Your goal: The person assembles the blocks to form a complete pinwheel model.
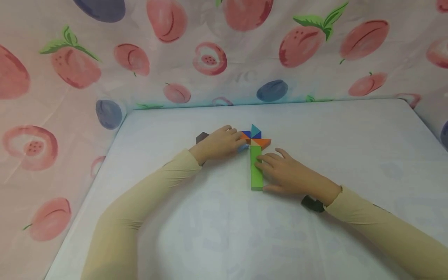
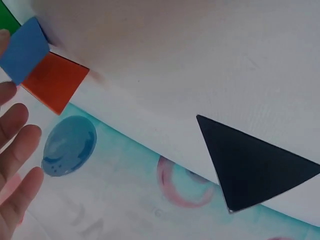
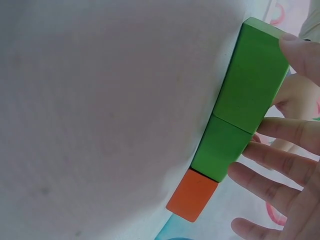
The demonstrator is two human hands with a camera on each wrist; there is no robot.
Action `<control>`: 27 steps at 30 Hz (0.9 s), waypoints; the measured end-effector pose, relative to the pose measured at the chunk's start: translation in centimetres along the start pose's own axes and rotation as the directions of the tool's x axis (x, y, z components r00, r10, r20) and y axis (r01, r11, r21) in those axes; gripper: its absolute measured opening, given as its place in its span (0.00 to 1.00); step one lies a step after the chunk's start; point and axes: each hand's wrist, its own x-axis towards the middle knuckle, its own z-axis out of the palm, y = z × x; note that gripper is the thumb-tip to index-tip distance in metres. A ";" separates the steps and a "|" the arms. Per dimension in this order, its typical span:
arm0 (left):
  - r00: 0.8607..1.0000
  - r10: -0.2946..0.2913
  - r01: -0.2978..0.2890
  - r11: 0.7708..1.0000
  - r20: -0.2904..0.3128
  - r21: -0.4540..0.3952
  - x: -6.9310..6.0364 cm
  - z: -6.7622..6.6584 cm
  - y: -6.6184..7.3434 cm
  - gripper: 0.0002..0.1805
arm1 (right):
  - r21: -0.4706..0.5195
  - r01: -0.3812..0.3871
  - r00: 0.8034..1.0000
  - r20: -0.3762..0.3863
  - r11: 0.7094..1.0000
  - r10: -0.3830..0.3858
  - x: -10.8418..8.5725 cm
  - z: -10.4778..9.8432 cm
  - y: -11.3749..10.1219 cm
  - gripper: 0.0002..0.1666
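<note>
A pinwheel of triangular blocks (image 1: 258, 134) in blue, light blue and orange lies mid-table. Below its centre runs a green bar (image 1: 256, 169), which the right wrist view shows as two green blocks (image 3: 251, 75) end to end. My left hand (image 1: 222, 143) reaches to the pinwheel's left side, covering part of it. In the left wrist view its fingertips lie beside a blue block (image 2: 26, 51) and an orange block (image 2: 56, 82). My right hand (image 1: 288, 175) touches the green bar's right side, fingers extended, thumb at the near end.
A dark triangular block (image 2: 255, 165) appears in the left wrist view. Beyond my left wrist, a dark shape (image 1: 202, 137) is partly hidden. Under my right wrist sits a dark device (image 1: 312, 203). A fruit-printed cloth (image 1: 241, 66) hangs behind the white table (image 1: 210, 241).
</note>
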 end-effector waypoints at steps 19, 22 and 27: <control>0.996 -0.002 0.008 0.998 -0.092 0.061 1.0 0.5 -0.1 0.10 | -0.026 0.042 0.998 -0.055 0.999 -0.043 0.2 0.1 0.1 0.40; 0.997 -0.023 0.026 0.999 -0.072 0.039 1.0 0.3 0.0 0.11 | -0.025 0.042 0.997 -0.064 0.999 -0.043 0.1 0.1 0.1 0.41; 0.996 -0.094 0.094 0.995 0.007 -0.043 0.2 -0.3 -0.6 0.17 | -0.016 0.028 0.998 -0.054 0.999 -0.028 0.1 0.1 0.0 0.40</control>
